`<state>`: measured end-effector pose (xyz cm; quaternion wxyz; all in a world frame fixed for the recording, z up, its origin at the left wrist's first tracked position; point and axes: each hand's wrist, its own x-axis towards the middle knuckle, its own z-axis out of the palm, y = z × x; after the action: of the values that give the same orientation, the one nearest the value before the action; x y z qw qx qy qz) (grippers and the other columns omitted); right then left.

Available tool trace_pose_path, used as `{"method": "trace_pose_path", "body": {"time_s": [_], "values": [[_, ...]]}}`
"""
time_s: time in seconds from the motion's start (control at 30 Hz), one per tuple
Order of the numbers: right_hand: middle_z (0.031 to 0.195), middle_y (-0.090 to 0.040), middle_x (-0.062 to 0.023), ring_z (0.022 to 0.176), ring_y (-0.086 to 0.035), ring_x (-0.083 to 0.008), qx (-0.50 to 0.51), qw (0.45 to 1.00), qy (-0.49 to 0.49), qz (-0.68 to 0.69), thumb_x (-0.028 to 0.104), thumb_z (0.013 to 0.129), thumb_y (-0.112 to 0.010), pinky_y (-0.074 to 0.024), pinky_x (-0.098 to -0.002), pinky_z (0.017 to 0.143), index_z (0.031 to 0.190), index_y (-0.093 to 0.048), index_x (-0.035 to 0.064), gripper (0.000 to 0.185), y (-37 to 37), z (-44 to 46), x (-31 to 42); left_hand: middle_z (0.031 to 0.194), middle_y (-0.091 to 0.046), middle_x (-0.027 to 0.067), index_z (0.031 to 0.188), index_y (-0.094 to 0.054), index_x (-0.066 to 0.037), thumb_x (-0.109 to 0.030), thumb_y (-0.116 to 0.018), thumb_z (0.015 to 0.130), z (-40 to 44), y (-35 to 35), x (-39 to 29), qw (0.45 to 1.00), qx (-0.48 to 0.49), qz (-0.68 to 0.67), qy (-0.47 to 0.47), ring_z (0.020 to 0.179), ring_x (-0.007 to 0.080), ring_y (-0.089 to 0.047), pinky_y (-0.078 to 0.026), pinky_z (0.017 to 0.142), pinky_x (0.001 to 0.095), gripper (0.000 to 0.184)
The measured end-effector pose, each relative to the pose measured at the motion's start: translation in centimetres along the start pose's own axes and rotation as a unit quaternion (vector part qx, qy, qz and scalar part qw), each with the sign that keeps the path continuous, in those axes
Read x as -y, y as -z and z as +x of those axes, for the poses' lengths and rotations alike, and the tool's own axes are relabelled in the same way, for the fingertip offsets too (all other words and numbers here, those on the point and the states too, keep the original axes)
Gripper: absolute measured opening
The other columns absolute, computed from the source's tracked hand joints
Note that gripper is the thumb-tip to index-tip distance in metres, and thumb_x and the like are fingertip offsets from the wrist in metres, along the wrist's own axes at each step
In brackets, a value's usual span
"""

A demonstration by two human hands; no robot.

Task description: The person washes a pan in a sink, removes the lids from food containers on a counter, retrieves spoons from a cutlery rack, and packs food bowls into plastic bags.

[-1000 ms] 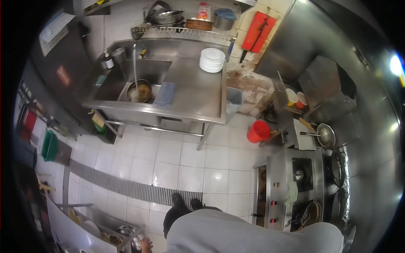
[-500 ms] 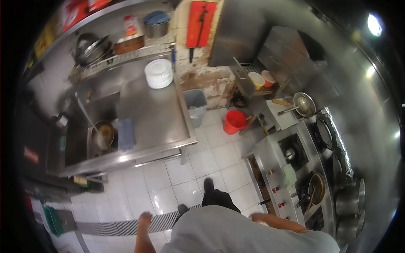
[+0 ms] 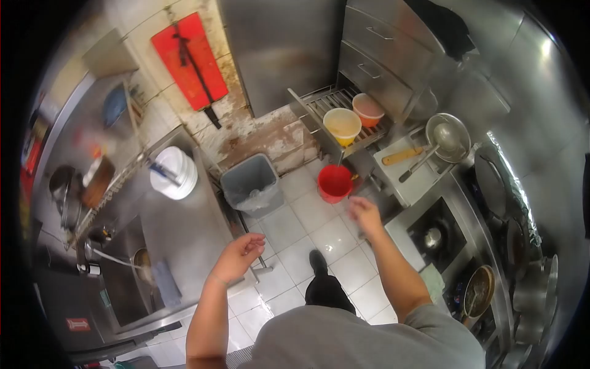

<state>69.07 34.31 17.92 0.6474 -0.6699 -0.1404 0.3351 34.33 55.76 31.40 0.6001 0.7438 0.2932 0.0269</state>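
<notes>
"Take the red bucket (image 3: pixel 335 183) on the floor as our mark. Where are the hands?"

"The right grip (image 3: pixel 365 216) shows just beside the bucket's near side, seemingly above it; I can't tell whether they touch. The left grip (image 3: pixel 238 258) is left of the bucket and nearer the body, by the steel bench (image 3: pixel 187 237)."

"Spread or closed?"

"The left has its fingers loosely bent, with nothing visible in it. The right is blurred, so I can't tell how its fingers stand; I see nothing held."

"And around the bucket?"

"A grey bin (image 3: pixel 253 184) to its left; beyond it a pulled-out drawer (image 3: pixel 332 101) with a yellow tub (image 3: pixel 342 125) and an orange tub (image 3: pixel 368 109)."

"Which step, then?"

"Between holds, I'd judge. Any grasp from here would call for lowering a grip to the thing, fingers spread first."
</notes>
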Motion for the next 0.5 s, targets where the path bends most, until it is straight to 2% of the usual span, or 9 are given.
{"method": "trace_pose_path", "body": {"time_s": [0.1,0.2,0.23,0.3,0.33,0.4,0.47,0.5], "values": [[0.095,-0.067,-0.0075,0.079,-0.067,-0.0159,-0.025,0.998,0.024,0.043,0.011,0.092,-0.065,-0.0553,-0.0294,0.071,0.12,-0.06,-0.0015,0.031,-0.5,7.4,5.4,0.113,-0.067,0.0071,0.123,-0.061,-0.001,-0.013,-0.065,0.095,7.3,-0.8,-4.0,0.998,0.001,0.064,0.003,0.102,0.0135,-0.063,-0.051,0.09,0.0286,0.031],[0.094,-0.066,-0.0072,0.077,-0.067,-0.0151,-0.062,0.996,0.022,0.053,0.012,0.091,-0.065,-0.0562,-0.0284,0.068,0.123,-0.058,-0.0019,0.035,0.1,13.9,7.9,0.115,-0.067,0.0097,0.122,-0.062,0.0,-0.014,-0.066,0.093,15.1,-2.2,-6.9,0.992,0.003,0.108,-0.066,0.101,0.0157,-0.064,-0.051,0.088,0.029,0.033],[0.094,-0.066,-0.0073,0.076,-0.067,-0.0147,-0.072,0.996,0.019,0.05,0.012,0.091,-0.065,-0.0566,-0.0279,0.066,0.123,-0.057,-0.0021,0.036,0.4,15.9,8.3,0.115,-0.067,0.0097,0.122,-0.062,0.0,-0.014,-0.066,0.093,17.9,-2.8,-8.1,0.992,0.006,0.108,-0.063,0.101,0.0157,-0.064,-0.051,0.088,0.029,0.033],[0.093,-0.065,-0.0073,0.074,-0.067,-0.0147,-0.089,0.994,0.02,0.063,0.013,0.089,-0.067,-0.0574,-0.0274,0.063,0.124,-0.056,-0.0027,0.04,0.6,18.6,8.5,0.118,-0.066,0.0135,0.125,-0.061,-0.002,-0.015,-0.067,0.091,23.1,-3.8,-10.4,0.972,-0.001,0.207,-0.11,0.105,0.0244,-0.065,-0.051,0.092,0.0327,0.038],[0.091,-0.065,-0.0071,0.073,-0.067,-0.0152,-0.093,0.994,0.018,0.063,0.012,0.088,-0.068,-0.0576,-0.0276,0.062,0.123,-0.056,-0.0033,0.04,0.6,19.8,8.6,0.118,-0.066,0.0135,0.125,-0.061,-0.002,-0.015,-0.067,0.091,25.6,-4.5,-11.2,0.972,0.001,0.207,-0.108,0.105,0.0244,-0.065,-0.051,0.092,0.0327,0.038],[0.089,-0.065,-0.0068,0.072,-0.068,-0.0156,-0.099,0.993,0.016,0.065,0.012,0.087,-0.069,-0.0579,-0.0278,0.06,0.122,-0.056,-0.004,0.04,0.7,21.6,8.9,0.119,-0.063,0.02,0.124,-0.06,-0.001,-0.021,-0.068,0.087,30.9,-5.7,-12.3,0.92,-0.069,0.289,-0.256,0.109,0.0368,-0.062,-0.05,0.094,0.0414,0.043],[0.083,-0.065,-0.0074,0.066,-0.067,-0.0157,-0.101,0.992,0.012,0.071,0.011,0.086,-0.07,-0.058,-0.0279,0.057,0.116,-0.056,-0.0052,0.037,0.9,22.7,8.9,0.128,-0.06,0.021,0.124,-0.062,-0.004,-0.016,-0.065,0.087,35.7,-6.8,-14.1,0.93,-0.084,0.261,-0.246,0.118,0.0377,-0.057,-0.046,0.1,0.0425,0.04],[0.083,-0.065,-0.0074,0.066,-0.067,-0.0157,-0.1,0.992,0.009,0.07,0.011,0.086,-0.07,-0.058,-0.0279,0.057,0.116,-0.056,-0.0052,0.037,1.0,23.0,9.0,0.128,-0.06,0.021,0.124,-0.062,-0.004,-0.016,-0.065,0.087,37.8,-7.1,-14.8,0.931,-0.084,0.26,-0.243,0.118,0.0377,-0.057,-0.046,0.1,0.0425,0.04]]}}
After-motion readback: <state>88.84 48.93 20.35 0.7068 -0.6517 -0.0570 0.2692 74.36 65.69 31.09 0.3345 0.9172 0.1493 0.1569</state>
